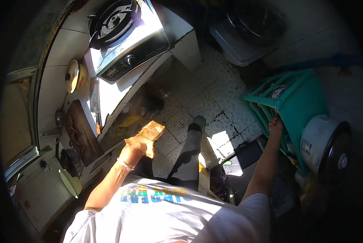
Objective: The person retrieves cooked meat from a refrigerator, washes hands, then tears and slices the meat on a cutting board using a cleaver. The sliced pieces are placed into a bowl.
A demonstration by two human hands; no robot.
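Note:
My left hand point(133, 153) is closed around a crumpled yellow-brown cloth point(148, 135), lit by the sun, in front of my body. A white band circles that wrist. On the other side, my right arm reaches out to a teal plastic rack point(305, 97). My right hand point(275, 124) is at the rack's front edge, just below a rounded corner, with its fingers curled. Whether it grips the rack or something inside is hidden. Behind the rack's bars stand patterned dishes point(278, 91).
A gas stove point(129, 59) stands on the counter at upper left, near a lidded enamel pot point(75, 76), a kitchen knife point(96, 109) and a wooden cutting board point(82, 133). A rice cooker point(318, 142) sits beside the rack. A clear plastic bin point(236, 51) lies beyond the tiled floor point(199, 100).

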